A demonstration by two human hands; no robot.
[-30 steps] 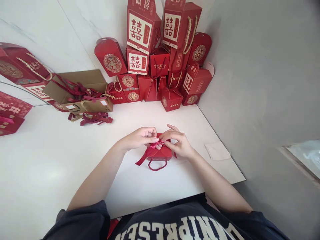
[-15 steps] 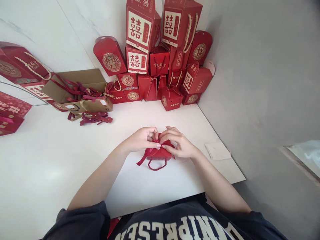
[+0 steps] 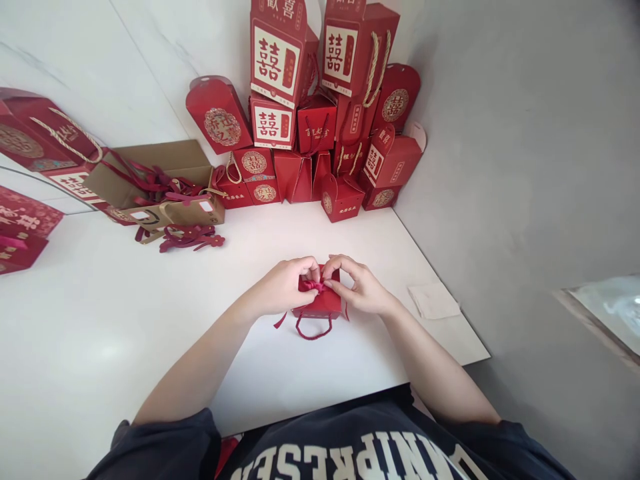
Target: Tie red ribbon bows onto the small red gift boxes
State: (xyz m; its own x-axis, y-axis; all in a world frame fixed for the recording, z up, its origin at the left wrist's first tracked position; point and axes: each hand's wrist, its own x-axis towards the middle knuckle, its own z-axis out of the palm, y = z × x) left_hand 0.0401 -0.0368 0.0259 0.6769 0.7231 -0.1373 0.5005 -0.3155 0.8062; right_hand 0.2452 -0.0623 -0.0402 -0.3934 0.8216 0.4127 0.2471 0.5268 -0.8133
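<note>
A small red gift box with a cord handle stands on the white table in front of me. A red satin ribbon runs over its top. My left hand and my right hand meet above the box, and the fingertips of both pinch the ribbon at its middle. One ribbon tail hangs down to the left of the box onto the table.
A pile of red wedding gift boxes and bags stands against the far wall. A brown cardboard box with dark red ribbons lies at the left. More red bags sit at the far left. A white paper piece lies at the right.
Both hands have drawn closer together over the box. The long ribbon tail at the left has been pulled in and now looks much shorter.
</note>
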